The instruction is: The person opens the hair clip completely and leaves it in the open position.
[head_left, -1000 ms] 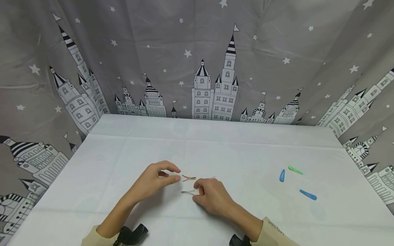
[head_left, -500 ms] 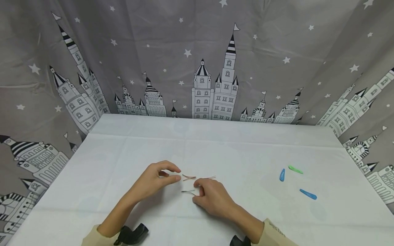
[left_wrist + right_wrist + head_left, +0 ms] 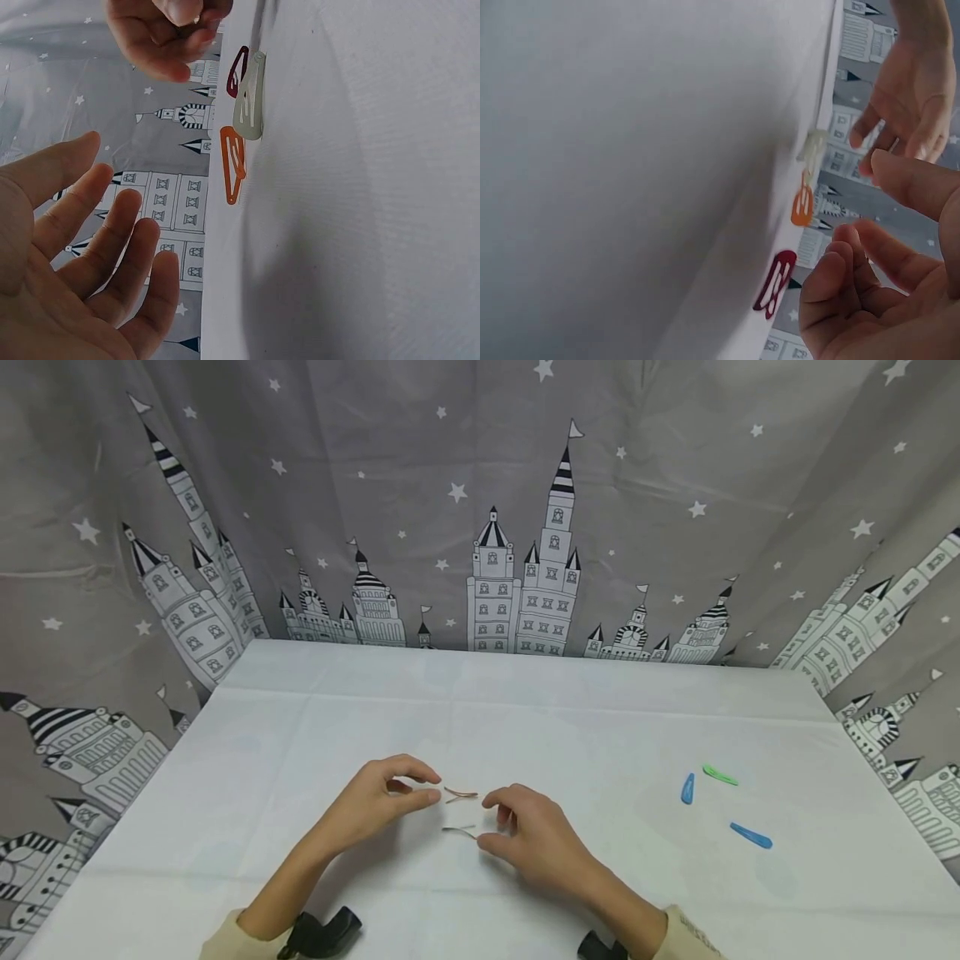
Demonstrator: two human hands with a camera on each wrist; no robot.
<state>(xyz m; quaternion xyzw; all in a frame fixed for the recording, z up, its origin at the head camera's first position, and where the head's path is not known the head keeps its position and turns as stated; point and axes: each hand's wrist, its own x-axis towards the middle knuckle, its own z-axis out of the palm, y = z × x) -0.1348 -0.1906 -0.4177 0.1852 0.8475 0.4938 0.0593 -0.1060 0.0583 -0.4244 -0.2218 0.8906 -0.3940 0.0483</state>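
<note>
An orange hair clip and a pale grey-green clip lie on the white cloth between the two hands. Just left of them, the left hand hovers with relaxed, parted fingers, holding nothing. The right hand is at their right, thumb apart from its bent fingers, its thumb tip close to the pale clip; nothing is in its grasp. A dark red clip shows in the right wrist view, near the orange clip, but is hidden by the right hand in the head view.
Two blue clips and a green clip lie on the right part of the white-covered table. Behind it hangs a grey curtain with castles and stars. Black straps and beige sleeves are at the wrists.
The right hand has drawn back slightly to the right, its thumb and fingers moving away from the pale clip. The left hand and the clips look unmoved.
</note>
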